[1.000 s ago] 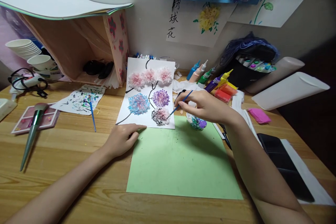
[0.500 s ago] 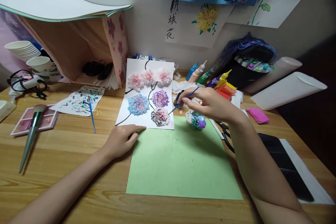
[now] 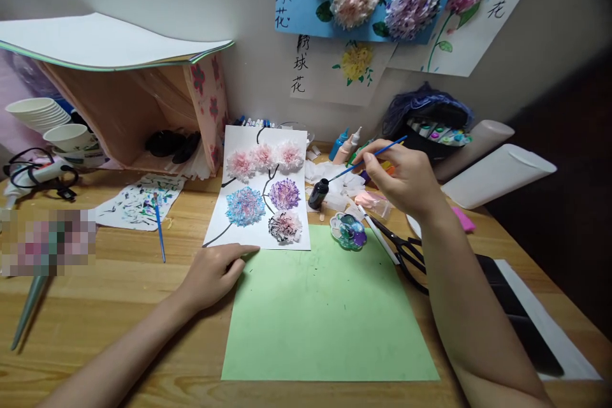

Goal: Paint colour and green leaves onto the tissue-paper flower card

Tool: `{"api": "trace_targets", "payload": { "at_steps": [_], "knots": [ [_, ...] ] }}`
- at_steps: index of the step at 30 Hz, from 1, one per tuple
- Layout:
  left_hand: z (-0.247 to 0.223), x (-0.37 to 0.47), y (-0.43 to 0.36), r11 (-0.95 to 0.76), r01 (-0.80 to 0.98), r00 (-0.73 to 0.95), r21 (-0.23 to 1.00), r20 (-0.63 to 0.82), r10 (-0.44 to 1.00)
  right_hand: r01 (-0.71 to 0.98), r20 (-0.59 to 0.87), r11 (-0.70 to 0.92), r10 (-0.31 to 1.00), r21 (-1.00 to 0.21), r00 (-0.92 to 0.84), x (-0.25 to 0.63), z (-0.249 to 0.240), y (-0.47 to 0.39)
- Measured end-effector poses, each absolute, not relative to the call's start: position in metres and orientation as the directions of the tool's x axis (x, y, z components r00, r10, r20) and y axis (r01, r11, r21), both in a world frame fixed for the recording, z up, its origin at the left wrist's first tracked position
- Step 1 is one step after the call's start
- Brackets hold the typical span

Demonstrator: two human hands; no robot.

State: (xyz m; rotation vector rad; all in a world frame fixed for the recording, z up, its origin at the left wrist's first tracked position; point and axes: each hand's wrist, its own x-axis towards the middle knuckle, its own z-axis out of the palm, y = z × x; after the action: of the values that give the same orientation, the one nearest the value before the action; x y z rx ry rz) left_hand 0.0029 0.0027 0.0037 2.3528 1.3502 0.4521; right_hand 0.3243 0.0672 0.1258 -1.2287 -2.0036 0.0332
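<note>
My right hand (image 3: 399,175) pinches a thin blue paintbrush (image 3: 370,156), its tip at the mouth of a small black bottle (image 3: 318,194). My left hand (image 3: 215,271) rests with its index finger stretched along the lower edge of a white sheet (image 3: 217,220) and holds nothing. Several fluffy flowers stand on that sheet: pink ones at the top, a blue one (image 3: 245,206), a purple one (image 3: 284,194) and a pink one with black edges (image 3: 285,227). Below lies a green sheet (image 3: 329,319). A flower-shaped palette (image 3: 349,231) sits at its top edge.
Black scissors (image 3: 414,255) lie beside my right forearm. Paint bottles (image 3: 342,145) and crumpled tissue (image 3: 339,185) are behind the palette. On the left are a second brush (image 3: 159,229) on a stained paper (image 3: 138,203), a pink box (image 3: 115,115) and paper cups (image 3: 69,137).
My right hand has moved the brush tip from beside the black-edged flower to the black bottle's mouth. The camera view has shifted. My left hand stays at the white sheet's edge.
</note>
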Motion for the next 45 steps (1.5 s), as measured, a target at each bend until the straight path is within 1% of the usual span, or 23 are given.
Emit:
{"api": "trace_targets", "payload": {
  "at_steps": [3, 7, 11, 15, 18, 20, 21, 23, 26, 28, 32, 34, 45],
  "knots": [
    [0.004, 0.002, 0.003, -0.468, 0.737, 0.491, 0.488, 0.088, 0.866, 0.751, 0.575, 0.524, 0.783, -0.401, -0.239, 0.322, 0.125, 0.068],
    [0.003, 0.002, 0.004, -0.461, 0.735, 0.489, 0.498, 0.083, 0.868, 0.699, 0.566, 0.525, 0.798, -0.485, -0.206, 0.324, 0.125, 0.067],
    [0.002, 0.002, 0.004, -0.458, 0.739, 0.485, 0.494, 0.081, 0.871, 0.578, 0.61, 0.563, 0.78, -0.59, -0.138, 0.33, 0.128, 0.069],
    [0.003, 0.003, 0.003, -0.435, 0.755, 0.463, 0.491, 0.07, 0.883, 0.442, 0.632, 0.576, 0.774, -0.687, -0.027, 0.328, 0.127, 0.069],
    [0.005, 0.003, 0.002, -0.421, 0.761, 0.453, 0.494, 0.061, 0.89, 0.347, 0.594, 0.548, 0.804, -0.762, 0.035, 0.319, 0.109, 0.058],
    [0.006, 0.004, 0.002, -0.421, 0.76, 0.453, 0.495, 0.061, 0.89, 0.326, 0.544, 0.506, 0.839, -0.798, 0.027, 0.311, 0.086, 0.043],
    [0.006, 0.004, 0.003, -0.423, 0.759, 0.454, 0.495, 0.064, 0.889, 0.352, 0.528, 0.49, 0.849, -0.797, 0.014, 0.308, 0.071, 0.034],
    [0.005, 0.005, 0.003, -0.432, 0.753, 0.459, 0.496, 0.075, 0.885, 0.391, 0.551, 0.501, 0.834, -0.772, 0.019, 0.303, 0.041, 0.014],
    [0.004, 0.005, 0.004, -0.443, 0.748, 0.463, 0.494, 0.089, 0.882, 0.392, 0.583, 0.527, 0.812, -0.754, 0.029, 0.299, 0.003, -0.01],
    [0.003, 0.005, 0.004, -0.445, 0.747, 0.465, 0.494, 0.09, 0.881, 0.383, 0.591, 0.531, 0.806, -0.755, 0.047, 0.298, -0.01, -0.017],
    [0.003, 0.005, 0.003, -0.448, 0.75, 0.47, 0.487, 0.085, 0.879, 0.355, 0.581, 0.511, 0.805, -0.783, 0.123, 0.296, -0.015, -0.016],
    [0.004, 0.005, 0.002, -0.45, 0.752, 0.471, 0.481, 0.084, 0.878, 0.352, 0.564, 0.493, 0.815, -0.796, 0.134, 0.296, -0.014, -0.014],
    [0.006, 0.006, 0.003, -0.447, 0.748, 0.465, 0.49, 0.095, 0.88, 0.396, 0.502, 0.451, 0.864, -0.8, 0.03, 0.296, -0.014, -0.014]
  ]
}}
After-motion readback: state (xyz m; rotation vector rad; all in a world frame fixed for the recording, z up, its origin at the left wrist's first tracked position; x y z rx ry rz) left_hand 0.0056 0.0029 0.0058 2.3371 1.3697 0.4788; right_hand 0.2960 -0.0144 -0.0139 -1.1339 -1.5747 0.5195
